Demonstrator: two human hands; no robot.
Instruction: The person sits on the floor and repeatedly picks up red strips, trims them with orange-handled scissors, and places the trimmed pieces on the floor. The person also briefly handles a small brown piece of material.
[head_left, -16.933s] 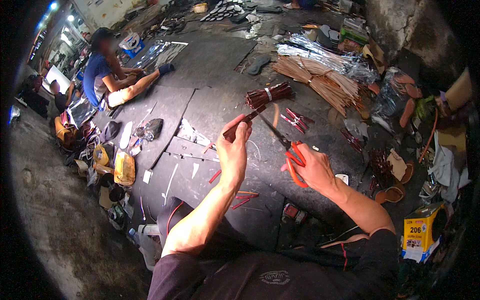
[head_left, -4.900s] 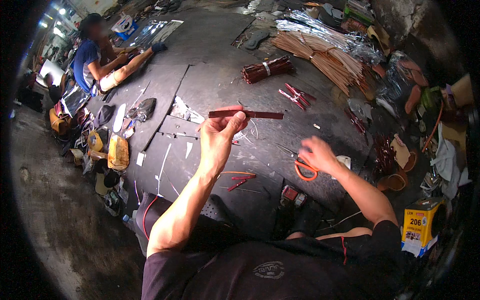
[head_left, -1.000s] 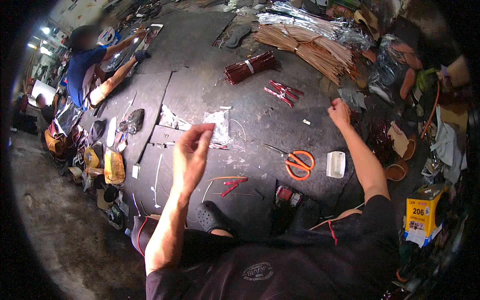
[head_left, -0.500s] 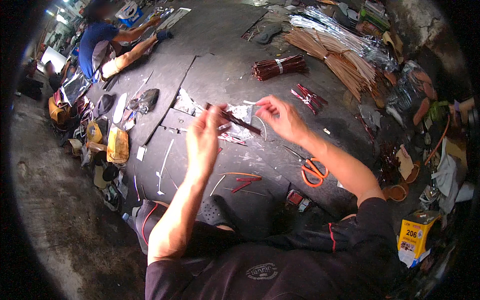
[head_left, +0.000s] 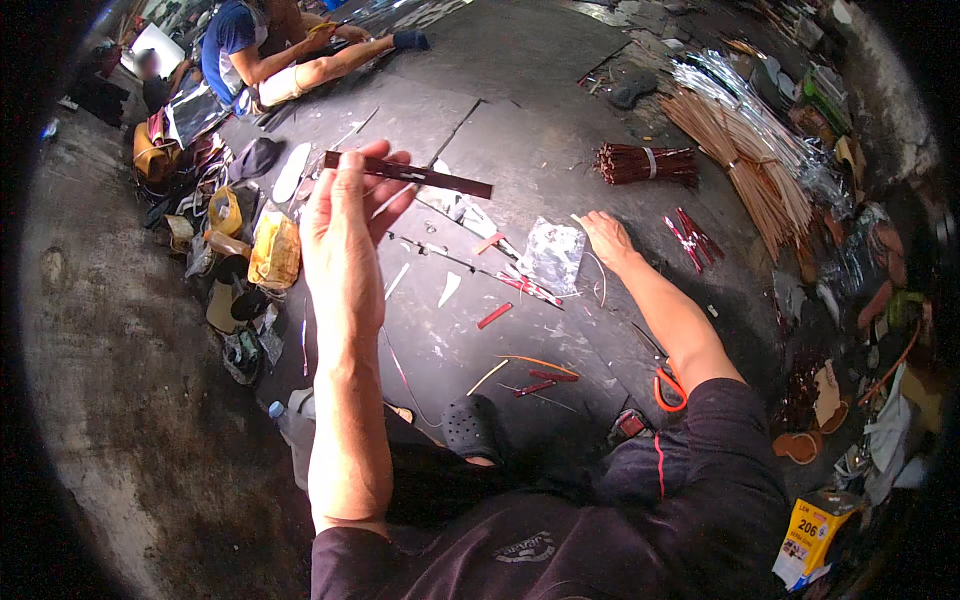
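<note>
My left hand (head_left: 345,215) is raised at the left, its thumb and fingers closed on a dark red-brown strip (head_left: 440,180) that juts out to the right. A thin pale strand hangs along the fingers. Further right, my right hand (head_left: 612,240) reaches low over the dark floor, fingers pinched on a small white strip (head_left: 577,218). Beside it lies a clear plastic sheet (head_left: 553,258), with several red and white strips (head_left: 530,288) at its near edge. Orange-handled scissors (head_left: 670,392) lie partly hidden under my right forearm.
A banded bundle of dark red strips (head_left: 620,163) lies beyond my right hand, with a long tan bundle (head_left: 745,160) further right. A yellow box (head_left: 805,540) stands lower right. Bags and scraps line the left, including a yellowish block (head_left: 274,250). Another person (head_left: 240,50) sits far left.
My left hand has moved left and up with the dark strip, away from my right hand. My right hand has lowered toward the plastic sheet. The whole view has shifted.
</note>
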